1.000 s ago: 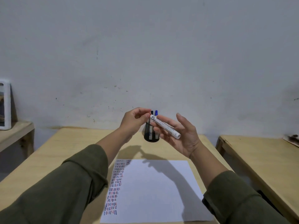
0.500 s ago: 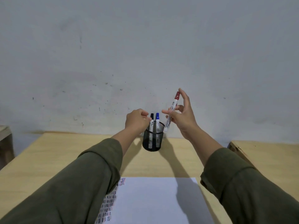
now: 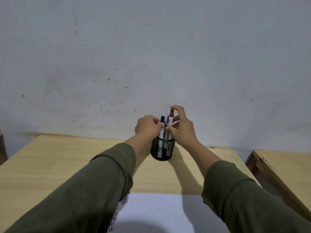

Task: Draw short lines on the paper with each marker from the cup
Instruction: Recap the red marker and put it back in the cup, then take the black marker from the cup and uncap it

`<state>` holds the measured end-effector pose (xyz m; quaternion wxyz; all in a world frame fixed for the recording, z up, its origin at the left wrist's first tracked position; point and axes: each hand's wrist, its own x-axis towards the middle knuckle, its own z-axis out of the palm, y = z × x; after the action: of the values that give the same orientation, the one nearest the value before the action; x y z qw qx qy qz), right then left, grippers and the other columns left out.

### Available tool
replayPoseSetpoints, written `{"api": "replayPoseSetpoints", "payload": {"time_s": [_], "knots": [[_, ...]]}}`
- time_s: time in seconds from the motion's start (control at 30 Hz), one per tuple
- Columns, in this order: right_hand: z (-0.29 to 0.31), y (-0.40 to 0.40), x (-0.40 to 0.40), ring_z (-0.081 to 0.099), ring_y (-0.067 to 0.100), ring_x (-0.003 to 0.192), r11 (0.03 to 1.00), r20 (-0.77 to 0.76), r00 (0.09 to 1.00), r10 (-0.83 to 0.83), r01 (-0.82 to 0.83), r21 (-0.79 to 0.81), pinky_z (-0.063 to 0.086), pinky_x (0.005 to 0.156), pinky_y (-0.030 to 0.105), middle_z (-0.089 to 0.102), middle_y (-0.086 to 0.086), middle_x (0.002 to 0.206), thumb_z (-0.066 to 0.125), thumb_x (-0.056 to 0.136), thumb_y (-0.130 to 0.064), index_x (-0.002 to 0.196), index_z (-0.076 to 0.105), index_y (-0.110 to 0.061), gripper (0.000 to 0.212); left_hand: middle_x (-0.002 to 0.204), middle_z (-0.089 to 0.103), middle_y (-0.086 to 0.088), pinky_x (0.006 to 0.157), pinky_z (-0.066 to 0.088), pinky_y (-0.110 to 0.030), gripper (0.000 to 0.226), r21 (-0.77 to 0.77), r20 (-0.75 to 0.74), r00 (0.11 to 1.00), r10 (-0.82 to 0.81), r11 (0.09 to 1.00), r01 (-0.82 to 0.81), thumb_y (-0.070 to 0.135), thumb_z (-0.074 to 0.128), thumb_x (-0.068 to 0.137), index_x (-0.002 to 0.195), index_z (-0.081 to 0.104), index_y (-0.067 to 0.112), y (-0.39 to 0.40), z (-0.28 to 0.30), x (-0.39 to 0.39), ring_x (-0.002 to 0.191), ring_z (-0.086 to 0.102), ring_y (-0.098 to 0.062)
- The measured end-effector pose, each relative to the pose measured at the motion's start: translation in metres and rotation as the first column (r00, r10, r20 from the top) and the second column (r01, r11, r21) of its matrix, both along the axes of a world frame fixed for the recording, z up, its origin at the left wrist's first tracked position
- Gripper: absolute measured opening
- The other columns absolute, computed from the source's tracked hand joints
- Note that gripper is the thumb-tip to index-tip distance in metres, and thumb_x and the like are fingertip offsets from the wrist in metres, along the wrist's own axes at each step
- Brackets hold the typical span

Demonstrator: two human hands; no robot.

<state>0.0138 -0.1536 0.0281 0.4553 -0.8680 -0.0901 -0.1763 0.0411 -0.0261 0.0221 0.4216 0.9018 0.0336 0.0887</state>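
We see the right hand [image 3: 182,130] pinching the red-capped marker [image 3: 170,122], fingertip on the cap top, thumb against the white barrel. The marker's long axis is near upright, cap up, lower end down inside the black mesh cup [image 3: 162,149]; whether it touches the bottom we cannot tell, the hand and the mesh hide that part. The left hand [image 3: 148,127] is curled closed against the left of the markers above the cup rim; its fingertips are hidden behind its knuckles, so we cannot tell if it grips the cup, a marker, or nothing.

Count: three markers in the cup, the red one, a blue-capped marker [image 3: 167,119] and a black-capped marker [image 3: 162,121], all standing caps up and close together. Barrels show dimly through the mesh.

The cup stands on the wooden table [image 3: 67,158] near its far edge by the wall [image 3: 151,56]. One sheet of paper [image 3: 156,212] lies at the near edge, cut off by the frame bottom; its left side is covered by the left sleeve [image 3: 87,194], with some short coloured dashes [image 3: 116,216] visible beside it. A shadow covers the paper's lower middle. A second table [image 3: 282,169] is cut off at right.
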Motion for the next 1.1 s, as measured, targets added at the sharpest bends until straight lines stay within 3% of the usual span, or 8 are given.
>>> {"api": "replayPoseSetpoints", "payload": {"time_s": [0.2, 0.37, 0.53, 0.67, 0.87, 1.0, 1.1], "knots": [[-0.016, -0.001, 0.008, 0.058, 0.021, 0.073, 0.995, -0.004, 1.000, -0.009, 0.008, -0.096, 0.046, 0.063, 0.021, 0.059, 0.002, 0.083, 0.069, 0.072, 0.002, 0.107, 0.051, -0.021, 0.046, 0.099, 0.073, -0.002, 0.089, 0.051, -0.035, 0.019, -0.044, -0.039, 0.999, -0.013, 0.999, 0.011, 0.035, 0.068, 0.080, 0.091, 0.073, 0.020, -0.008, -0.003, 0.007, 0.100, 0.064, -0.020], [-0.020, -0.002, 0.013, 0.060, 0.021, 0.078, 0.994, 0.011, 0.999, -0.039, 0.040, -0.100, 0.049, 0.073, 0.027, 0.062, 0.010, 0.092, 0.070, 0.072, 0.000, 0.113, 0.057, -0.023, 0.049, 0.101, 0.072, -0.003, 0.077, 0.044, -0.024, 0.018, -0.122, -0.059, 0.998, -0.004, 0.993, -0.004, 0.030, 0.067, 0.082, 0.093, 0.072, 0.017, -0.011, -0.005, 0.008, 0.099, 0.064, -0.020], [-0.025, -0.003, 0.013, 0.056, 0.009, 0.072, 0.997, 0.013, 0.998, -0.067, 0.067, -0.043, 0.042, 0.068, 0.010, 0.059, 0.008, 0.097, 0.069, 0.075, -0.003, 0.126, 0.053, -0.027, 0.058, 0.113, 0.069, -0.004, 0.089, 0.044, -0.026, 0.027, -0.292, -0.078, 0.997, -0.012, 0.956, -0.012, 0.026, 0.061, 0.087, 0.111, 0.066, 0.014, -0.010, -0.006, 0.002, 0.107, 0.062, -0.020], [-0.026, -0.004, 0.012, 0.057, 0.005, 0.073, 0.996, -0.007, 0.997, -0.081, 0.081, 0.027, 0.041, 0.061, 0.003, 0.060, 0.009, 0.099, 0.068, 0.078, -0.005, 0.126, 0.050, -0.028, 0.056, 0.117, 0.066, -0.004, 0.077, 0.039, -0.024, 0.028, -0.363, -0.061, 0.998, -0.036, 0.932, 0.012, 0.024, 0.053, 0.093, 0.118, 0.058, 0.015, -0.009, -0.005, -0.004, 0.094, 0.056, -0.014], [-0.013, -0.004, 0.002, 0.059, 0.008, 0.086, 0.989, -0.014, 0.999, -0.049, 0.050, 0.137, 0.042, 0.069, 0.010, 0.058, 0.005, 0.107, 0.067, 0.082, -0.015, 0.125, 0.052, -0.027, 0.047, 0.110, 0.070, 0.000, 0.052, 0.039, -0.010, 0.023, -0.439, 0.081, 0.997, 0.012, 0.898, 0.025, 0.025, 0.052, 0.094, 0.114, 0.058, 0.018, -0.006, 0.007, -0.015, 0.078, 0.058, -0.007], [0.002, 0.002, -0.006, 0.060, 0.010, 0.099, 0.985, 0.018, 1.000, -0.013, 0.010, 0.175, 0.044, 0.079, 0.011, 0.063, -0.002, 0.108, 0.069, 0.082, -0.020, 0.122, 0.055, -0.023, 0.042, 0.107, 0.072, 0.004, 0.079, 0.046, -0.023, 0.014, -0.518, 0.188, 0.982, 0.026, 0.852, 0.077, 0.024, 0.053, 0.093, 0.105, 0.058, 0.019, -0.003, 0.026, -0.022, 0.095, 0.064, -0.012], [0.014, 0.010, -0.013, 0.061, 0.013, 0.104, 0.981, 0.010, 0.999, 0.042, -0.043, 0.189, 0.048, 0.087, 0.022, 0.064, 0.000, 0.113, 0.070, 0.081, -0.022, 0.120, 0.058, -0.018, 0.041, 0.098, 0.070, 0.010, 0.081, 0.045, -0.019, 0.008, -0.599, 0.251, 0.968, 0.019, 0.789, 0.140, 0.021, 0.053, 0.094, 0.101, 0.057, 0.019, -0.002, 0.044, -0.032, 0.087, 0.062, -0.003]]}}
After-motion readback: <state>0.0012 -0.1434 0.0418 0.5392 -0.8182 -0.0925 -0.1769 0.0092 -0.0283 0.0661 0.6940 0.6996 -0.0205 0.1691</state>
